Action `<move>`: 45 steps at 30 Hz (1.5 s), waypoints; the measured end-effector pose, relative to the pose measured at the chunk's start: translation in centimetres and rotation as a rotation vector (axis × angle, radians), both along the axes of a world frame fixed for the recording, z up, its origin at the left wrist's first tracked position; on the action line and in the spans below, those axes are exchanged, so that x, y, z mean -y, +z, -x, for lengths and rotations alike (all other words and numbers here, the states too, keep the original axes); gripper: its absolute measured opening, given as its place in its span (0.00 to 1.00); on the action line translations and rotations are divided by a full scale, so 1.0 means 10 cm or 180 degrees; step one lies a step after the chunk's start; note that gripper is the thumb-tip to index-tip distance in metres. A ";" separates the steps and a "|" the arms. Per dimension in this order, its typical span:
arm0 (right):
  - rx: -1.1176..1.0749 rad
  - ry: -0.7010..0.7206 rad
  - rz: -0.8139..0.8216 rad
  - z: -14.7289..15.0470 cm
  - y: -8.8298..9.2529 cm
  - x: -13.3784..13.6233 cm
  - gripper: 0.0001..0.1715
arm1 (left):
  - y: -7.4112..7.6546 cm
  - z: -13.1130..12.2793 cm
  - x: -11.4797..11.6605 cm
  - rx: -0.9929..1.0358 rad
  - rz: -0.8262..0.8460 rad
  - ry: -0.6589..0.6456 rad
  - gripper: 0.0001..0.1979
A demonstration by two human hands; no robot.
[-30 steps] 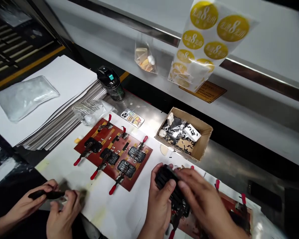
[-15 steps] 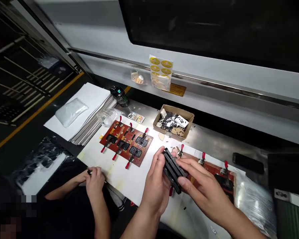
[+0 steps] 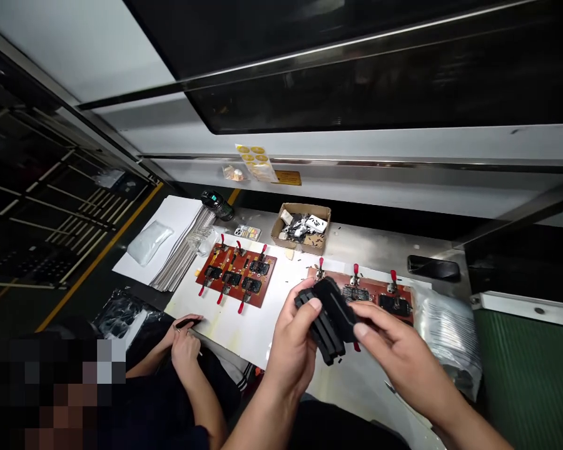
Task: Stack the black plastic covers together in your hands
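My left hand [image 3: 288,344] is closed around a stack of black rectangular plastic pieces [image 3: 327,347], thumb on top. With thumb and fingertips, my right hand [image 3: 398,356] grips the right edge of a flat black plastic piece [image 3: 335,303], which is tilted against the stack. I cannot tell the exact kind of these pieces. Behind and below my hands lies a reddish-brown fixture board [image 3: 370,294] with red-handled toggle clamps and black parts, partly hidden by my right hand. A second such board [image 3: 237,275] lies to the left, with black parts under its clamps.
A cardboard box [image 3: 281,237] of small scraps stands behind. Left are a paper stack [image 3: 169,256], a dark bottle [image 3: 217,205] and a patterned phone [image 3: 247,232]. At right are a black phone [image 3: 434,269] and a plastic bag [image 3: 445,331]. A co-worker's hands [image 3: 185,344] are at left.
The top black piece has turned apart from the stack, now fanned out to the right in my right hand. My view has swung, showing more of the right side. The co-worker's hands have shifted slightly.
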State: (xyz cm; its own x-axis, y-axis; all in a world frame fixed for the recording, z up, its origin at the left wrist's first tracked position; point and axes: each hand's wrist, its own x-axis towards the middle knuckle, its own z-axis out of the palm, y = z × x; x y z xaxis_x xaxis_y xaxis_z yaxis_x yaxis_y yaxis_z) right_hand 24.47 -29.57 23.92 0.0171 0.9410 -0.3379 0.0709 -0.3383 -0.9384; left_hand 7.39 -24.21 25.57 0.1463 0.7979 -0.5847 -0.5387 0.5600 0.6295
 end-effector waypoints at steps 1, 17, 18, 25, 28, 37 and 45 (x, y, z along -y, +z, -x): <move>-0.0274 -0.0263 0.0120 -0.03 0.00 0.05 0.25 | 0.01 -0.03 0.04 0.0006 -0.0014 0.0034 0.30; -0.1662 -0.0632 0.0641 0.01 0.09 0.34 0.30 | 0.03 -0.10 0.23 -0.0134 -0.0338 -0.0400 0.26; -0.1674 -0.0634 0.0662 0.01 0.09 0.34 0.30 | 0.02 -0.09 0.24 -0.0128 -0.0309 -0.0398 0.26; -0.1794 -0.0756 0.0817 0.07 0.10 0.34 0.29 | 0.00 -0.02 0.27 -0.0037 -0.0178 -0.0290 0.22; -0.1605 -0.0776 0.0668 0.09 0.08 0.33 0.30 | 0.01 0.00 0.28 0.0103 -0.0160 -0.0254 0.22; -0.0310 -0.0725 -0.0726 -0.08 -0.07 0.41 0.10 | -0.02 0.06 0.34 0.0619 0.0290 -0.0277 0.19; 0.0420 -0.0293 -0.1610 0.08 -0.19 0.46 0.14 | 0.00 -0.03 0.48 0.0693 0.0349 -0.0310 0.18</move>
State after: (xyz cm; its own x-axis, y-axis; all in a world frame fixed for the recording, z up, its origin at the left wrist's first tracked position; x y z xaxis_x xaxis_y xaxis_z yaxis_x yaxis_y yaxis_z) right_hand 23.64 -34.22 22.02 0.1192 0.9785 0.1683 0.1907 0.1438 -0.9711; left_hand 7.73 -28.96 25.58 0.3511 0.7075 -0.6133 -0.5950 0.6743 0.4373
